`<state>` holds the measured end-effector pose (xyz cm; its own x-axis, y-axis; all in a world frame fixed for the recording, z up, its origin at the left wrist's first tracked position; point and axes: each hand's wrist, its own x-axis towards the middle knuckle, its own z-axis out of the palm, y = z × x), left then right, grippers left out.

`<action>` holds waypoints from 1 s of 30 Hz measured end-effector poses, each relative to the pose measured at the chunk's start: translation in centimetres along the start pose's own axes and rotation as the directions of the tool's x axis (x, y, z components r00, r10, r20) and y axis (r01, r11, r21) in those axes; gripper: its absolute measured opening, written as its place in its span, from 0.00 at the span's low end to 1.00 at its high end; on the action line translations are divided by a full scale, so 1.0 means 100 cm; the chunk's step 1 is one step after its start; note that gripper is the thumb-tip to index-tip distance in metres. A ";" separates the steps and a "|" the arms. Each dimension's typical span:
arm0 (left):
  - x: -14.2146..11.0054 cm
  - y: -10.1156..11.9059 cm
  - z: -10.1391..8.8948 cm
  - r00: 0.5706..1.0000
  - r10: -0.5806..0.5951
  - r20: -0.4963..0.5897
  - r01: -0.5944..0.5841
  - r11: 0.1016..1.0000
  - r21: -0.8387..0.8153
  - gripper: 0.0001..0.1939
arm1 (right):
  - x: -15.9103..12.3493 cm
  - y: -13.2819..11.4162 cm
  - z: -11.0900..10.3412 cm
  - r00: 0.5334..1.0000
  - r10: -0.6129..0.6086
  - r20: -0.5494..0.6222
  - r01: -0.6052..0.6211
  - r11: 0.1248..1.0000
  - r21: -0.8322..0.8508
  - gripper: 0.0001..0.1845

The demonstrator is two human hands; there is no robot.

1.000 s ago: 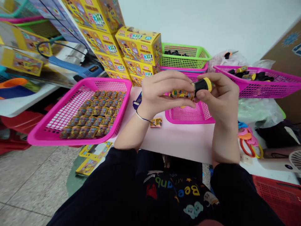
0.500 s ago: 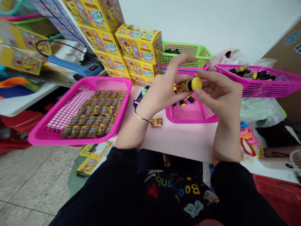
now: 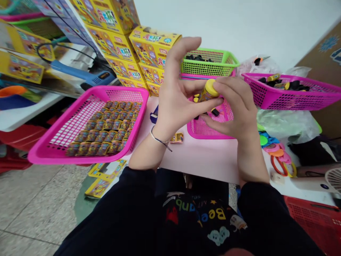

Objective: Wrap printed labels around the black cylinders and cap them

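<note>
A small yellow-capped toy tube (image 3: 207, 90) with a printed label is pinched between both hands above the pink table (image 3: 207, 160). My left hand (image 3: 177, 94) grips its lower part with thumb and lower fingers while the index finger sticks up. My right hand (image 3: 234, 105) curls over the yellow cap from the right. Just behind and under the hands sits a small pink basket (image 3: 210, 131) with a few black and yellow pieces. A loose labelled wrapper (image 3: 177, 137) lies on the table near my left wrist.
A large pink basket (image 3: 53, 151) at left holds rows of several labelled tubes. Yellow boxes (image 3: 149, 46) are stacked behind, beside a green basket (image 3: 213, 64). Another pink basket (image 3: 293, 96) stands at right, with scissors (image 3: 279, 161) and a clear bag (image 3: 287, 122) below it.
Both hands have lifted the tube and tipped it more upright, cap upward. My left index finger has stretched up. My right fingers have closed over the cap.
</note>
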<state>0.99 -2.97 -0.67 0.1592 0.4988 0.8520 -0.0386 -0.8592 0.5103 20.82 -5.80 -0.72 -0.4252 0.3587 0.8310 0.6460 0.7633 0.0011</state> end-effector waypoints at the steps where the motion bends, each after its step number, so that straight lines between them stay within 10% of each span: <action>1: 0.000 -0.001 -0.001 1.000 -0.023 0.015 0.023 0.999 -0.040 0.31 | 0.000 -0.001 0.001 1.000 0.009 0.015 -0.008 0.999 -0.038 0.28; 8: 0.000 -0.015 0.005 0.877 -0.282 0.389 0.342 0.935 -0.093 0.34 | -0.010 0.000 0.027 0.994 0.094 0.064 -0.085 0.988 -0.126 0.22; 14: -0.005 -0.011 0.016 0.950 -0.275 0.147 0.260 0.959 0.114 0.37 | -0.005 -0.004 0.030 0.952 0.267 0.147 -0.279 0.958 0.067 0.20; 20: -0.002 -0.002 0.012 0.950 -0.174 0.259 0.177 0.984 0.013 0.35 | 0.002 -0.011 0.024 0.955 0.295 0.030 -0.297 0.953 0.064 0.13; 27: -0.043 0.049 -0.052 0.943 -0.311 0.121 0.274 0.929 0.250 0.20 | 0.005 -0.014 0.007 0.997 0.003 0.072 -0.014 0.989 0.149 0.27; 30: -0.046 0.062 -0.112 0.864 -0.495 0.092 0.332 0.697 0.635 0.17 | 0.005 0.011 -0.003 0.971 0.102 0.216 -0.142 0.974 0.176 0.27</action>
<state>-11.04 -9.29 -0.13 0.2477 0.8460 0.4722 0.6527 -0.5059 0.5640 21.48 -4.96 -0.16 -0.4837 0.5425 0.6868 0.5778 0.7873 -0.2150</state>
